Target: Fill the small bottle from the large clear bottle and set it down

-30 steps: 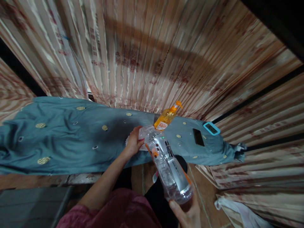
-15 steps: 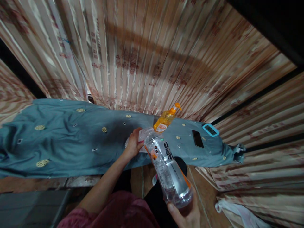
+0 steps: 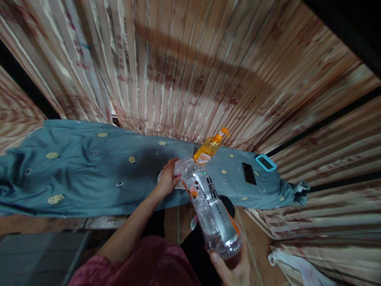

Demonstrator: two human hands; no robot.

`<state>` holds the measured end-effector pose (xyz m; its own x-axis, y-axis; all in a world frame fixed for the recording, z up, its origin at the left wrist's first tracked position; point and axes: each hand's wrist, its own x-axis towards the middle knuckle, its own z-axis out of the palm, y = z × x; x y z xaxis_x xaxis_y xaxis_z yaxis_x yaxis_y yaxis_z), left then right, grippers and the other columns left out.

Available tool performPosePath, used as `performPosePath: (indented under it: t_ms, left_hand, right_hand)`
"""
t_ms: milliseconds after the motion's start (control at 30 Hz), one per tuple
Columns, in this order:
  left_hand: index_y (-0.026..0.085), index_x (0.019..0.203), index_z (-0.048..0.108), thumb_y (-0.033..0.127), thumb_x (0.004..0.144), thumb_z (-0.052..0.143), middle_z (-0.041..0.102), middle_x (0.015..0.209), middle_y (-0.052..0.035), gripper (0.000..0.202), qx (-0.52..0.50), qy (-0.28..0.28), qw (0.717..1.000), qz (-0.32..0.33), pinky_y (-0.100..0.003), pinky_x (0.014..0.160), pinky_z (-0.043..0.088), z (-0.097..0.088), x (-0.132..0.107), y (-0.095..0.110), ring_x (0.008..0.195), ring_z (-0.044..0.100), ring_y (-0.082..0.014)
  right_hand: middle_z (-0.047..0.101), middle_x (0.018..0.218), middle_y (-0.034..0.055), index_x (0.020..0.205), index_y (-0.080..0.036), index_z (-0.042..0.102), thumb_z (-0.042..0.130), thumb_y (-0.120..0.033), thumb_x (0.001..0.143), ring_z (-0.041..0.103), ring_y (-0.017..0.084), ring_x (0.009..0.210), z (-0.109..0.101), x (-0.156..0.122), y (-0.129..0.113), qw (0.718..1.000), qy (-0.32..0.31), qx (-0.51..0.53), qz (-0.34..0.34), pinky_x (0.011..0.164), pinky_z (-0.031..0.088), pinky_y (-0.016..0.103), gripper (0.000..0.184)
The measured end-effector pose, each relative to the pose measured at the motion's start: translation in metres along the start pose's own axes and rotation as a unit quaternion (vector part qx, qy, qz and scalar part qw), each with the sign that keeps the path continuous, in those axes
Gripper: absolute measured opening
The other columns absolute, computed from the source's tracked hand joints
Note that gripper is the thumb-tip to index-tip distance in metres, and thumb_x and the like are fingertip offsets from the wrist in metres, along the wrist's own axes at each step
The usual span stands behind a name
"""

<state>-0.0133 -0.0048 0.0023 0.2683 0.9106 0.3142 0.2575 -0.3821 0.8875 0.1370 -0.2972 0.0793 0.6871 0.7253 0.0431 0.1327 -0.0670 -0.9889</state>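
A large clear plastic bottle (image 3: 214, 210) with a silver, black and orange label lies tilted across the front of my body. My right hand (image 3: 230, 266) is wrapped round its base, at the lower right. Up at the neck end, my left hand (image 3: 169, 178) has its fingers closed on the bottle; what else may be in them is hidden. A white, tissue-like piece (image 3: 179, 185) shows under the left hand, against the cloth. Just beyond the bottle's top stands a pump bottle (image 3: 207, 150) of orange-yellow liquid with an orange pump head.
A teal cloth (image 3: 89, 178) with yellow prints covers the long narrow surface. To the right lie a dark phone (image 3: 249, 173) and a blue-framed digital timer (image 3: 266, 163). Pleated printed curtains (image 3: 184, 71) hang behind and at the right. A white bag (image 3: 297, 266) is on the floor.
The view has shifted slightly. Both hands keep the same hold on the bottle, which stays at nearly the same tilt.
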Motion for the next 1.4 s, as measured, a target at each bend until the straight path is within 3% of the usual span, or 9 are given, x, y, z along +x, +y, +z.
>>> performPosePath:
  t_ms: [333, 500, 633, 933, 1067, 1400]
  left_hand:
    - [0.019, 0.147, 0.061, 0.032, 0.085, 0.085, 0.071, 0.138, -0.0155, 0.067, 0.005, -0.004, 1.000, 0.006, -0.057, 0.116, 0.059, -0.003, -0.001, 0.004, 0.128, 0.073, -0.0383]
    - [0.020, 0.148, 0.061, 0.033, 0.086, 0.085, 0.071, 0.141, -0.0160, 0.068, 0.012, -0.004, 1.000, 0.012, -0.056, 0.118, 0.058, -0.003, -0.001, 0.003, 0.132, 0.072, -0.0389]
    - [0.019, 0.150, 0.060, 0.029, 0.086, 0.082, 0.071, 0.144, -0.0175, 0.069, 0.016, -0.009, 1.000, 0.015, -0.058, 0.120, 0.057, -0.004, -0.001, 0.002, 0.134, 0.072, -0.0399]
    - [0.021, 0.166, 0.052, 0.024, 0.084, 0.080, 0.070, 0.151, -0.0173, 0.086, 0.014, -0.008, 1.000, 0.016, -0.059, 0.127, 0.053, -0.005, 0.000, 0.003, 0.142, 0.068, -0.0396]
    - [0.023, 0.169, 0.050, 0.025, 0.085, 0.081, 0.071, 0.149, -0.0165, 0.089, 0.012, -0.007, 1.000, 0.017, -0.059, 0.126, 0.054, -0.006, -0.001, 0.006, 0.140, 0.069, -0.0389]
    - [0.022, 0.154, 0.062, 0.026, 0.086, 0.081, 0.072, 0.145, -0.0162, 0.071, 0.009, -0.011, 1.000, 0.020, -0.058, 0.122, 0.056, -0.006, -0.001, 0.006, 0.137, 0.070, -0.0387]
  right_hand:
    - [0.064, 0.169, 0.0235, 0.173, -0.021, 0.045, 0.100, -0.059, 0.078, 0.071, 0.046, 0.148, -0.004, 0.005, 0.003, 1.000, -0.003, 0.008, 0.005, 0.107, 0.069, 0.051, 0.115]
    - [0.074, 0.157, 0.0177, 0.162, -0.024, 0.056, 0.099, -0.048, 0.082, 0.076, 0.041, 0.141, -0.005, 0.008, 0.001, 1.000, -0.017, 0.007, -0.015, 0.108, 0.068, 0.046, 0.094]
    - [0.076, 0.154, 0.0169, 0.155, -0.024, 0.059, 0.101, -0.044, 0.077, 0.077, 0.039, 0.140, -0.007, 0.011, 0.001, 1.000, -0.011, 0.014, 0.000, 0.109, 0.066, 0.043, 0.091]
    - [0.075, 0.153, 0.0182, 0.152, -0.022, 0.061, 0.099, -0.054, 0.079, 0.075, 0.041, 0.141, -0.006, 0.012, 0.000, 1.000, -0.001, -0.011, -0.010, 0.109, 0.066, 0.046, 0.088]
    - [0.076, 0.152, 0.0169, 0.154, -0.023, 0.060, 0.098, -0.055, 0.083, 0.078, 0.037, 0.136, -0.006, 0.011, 0.001, 1.000, -0.014, -0.001, -0.012, 0.102, 0.069, 0.041, 0.087]
    - [0.079, 0.146, 0.0160, 0.154, -0.021, 0.064, 0.098, -0.049, 0.083, 0.080, 0.038, 0.132, -0.005, 0.012, 0.000, 0.998, -0.010, -0.024, -0.060, 0.105, 0.067, 0.043, 0.084]
